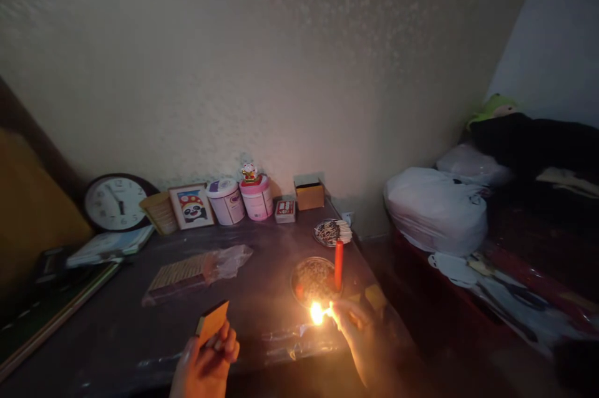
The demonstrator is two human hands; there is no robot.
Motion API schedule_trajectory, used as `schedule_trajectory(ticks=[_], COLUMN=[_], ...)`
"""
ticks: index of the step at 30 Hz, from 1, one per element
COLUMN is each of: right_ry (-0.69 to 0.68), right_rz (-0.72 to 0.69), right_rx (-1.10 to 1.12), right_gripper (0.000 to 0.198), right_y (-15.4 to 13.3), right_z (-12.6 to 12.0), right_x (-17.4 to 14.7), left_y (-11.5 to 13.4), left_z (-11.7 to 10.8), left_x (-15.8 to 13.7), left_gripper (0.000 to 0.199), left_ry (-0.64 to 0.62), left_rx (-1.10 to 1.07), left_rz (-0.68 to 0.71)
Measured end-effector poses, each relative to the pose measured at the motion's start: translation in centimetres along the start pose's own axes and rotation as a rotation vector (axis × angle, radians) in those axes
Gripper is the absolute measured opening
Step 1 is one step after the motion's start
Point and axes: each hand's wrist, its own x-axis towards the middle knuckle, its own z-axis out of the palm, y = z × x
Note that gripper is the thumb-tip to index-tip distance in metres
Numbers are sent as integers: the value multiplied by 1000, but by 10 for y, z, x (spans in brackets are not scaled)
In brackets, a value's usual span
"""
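Note:
My left hand (206, 357) holds a small orange matchbox (213, 320) low over the dark table (116, 335). My right hand (362, 335) pinches a burning match (322, 312), its flame bright just left of my fingers. A red candle (338, 265) stands upright, unlit, on a round patterned dish (311, 281) right behind the flame. A smaller dish (327, 232) farther back carries a bundle of matchsticks or sticks.
Along the wall stand a round clock (116, 203), a framed picture (191, 206), two pale canisters (241, 199), a small red box (285, 210) and an open cardboard box (309, 193). A plastic-wrapped pack (194, 270) lies mid-table. White bags (435, 208) and dark bedding sit at right.

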Motion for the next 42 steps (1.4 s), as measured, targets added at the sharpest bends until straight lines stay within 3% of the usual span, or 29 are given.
schedule_trajectory(ticks=[4, 9, 12, 19, 32, 42], right_ry=[-36, -59, -129, -180, -211, -189], right_rz=[115, 126, 128, 316, 319, 367], right_rx=[116, 88, 79, 87, 50, 71], right_gripper=[15, 17, 18, 26, 28, 30], right_y=[5, 3, -2, -8, -8, -7], right_z=[2, -1, -3, -2, -1, 3], right_x=[-1, 0, 2, 4, 5, 6], left_y=[0, -4, -4, -2, -12, -2], left_z=[-1, 0, 1, 4, -15, -6], left_x=[4, 5, 4, 3, 12, 7], left_gripper=[28, 22, 27, 36, 34, 41], left_ry=[34, 56, 85, 144, 67, 104], left_rx=[21, 10, -44, -119, -44, -53], left_rz=[-34, -30, -17, -43, -12, -37])
